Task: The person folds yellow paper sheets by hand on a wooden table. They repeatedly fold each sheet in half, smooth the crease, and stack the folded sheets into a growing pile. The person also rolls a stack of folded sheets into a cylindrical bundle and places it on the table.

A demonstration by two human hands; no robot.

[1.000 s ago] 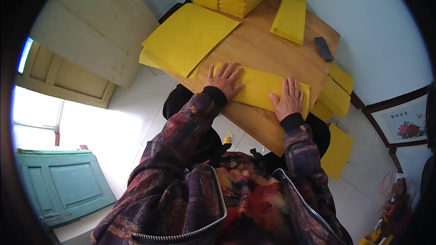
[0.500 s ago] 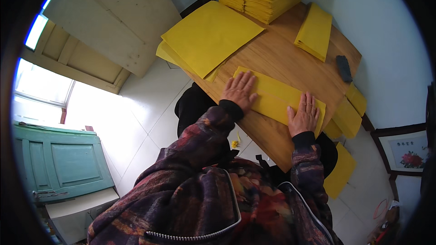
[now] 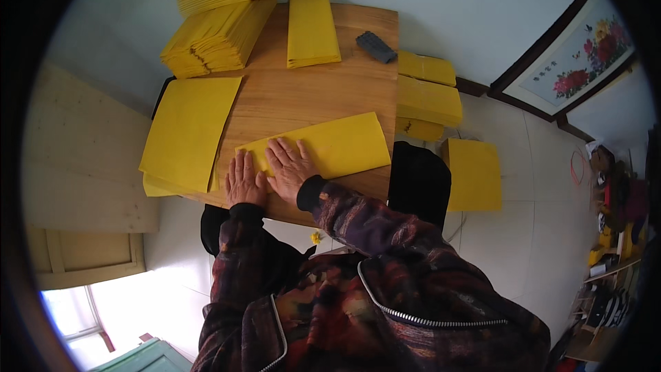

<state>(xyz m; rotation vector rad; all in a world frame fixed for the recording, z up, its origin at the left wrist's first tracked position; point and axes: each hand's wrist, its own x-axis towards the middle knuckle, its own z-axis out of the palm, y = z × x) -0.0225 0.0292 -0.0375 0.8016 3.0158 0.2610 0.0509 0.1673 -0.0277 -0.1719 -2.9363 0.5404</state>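
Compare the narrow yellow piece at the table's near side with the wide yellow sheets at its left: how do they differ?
The narrow yellow piece is long and slim; the wide yellow sheets are much broader. The piece runs mainly left to right; the sheets run mainly front to back. Both are yellow.

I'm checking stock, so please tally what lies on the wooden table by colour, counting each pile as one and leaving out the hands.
Yellow: 4 (tall pile at the back left, flat sheets at the left, narrow pile at the back, folded piece under the right hand)
Grey: 1 (oblong item)
Total: 5
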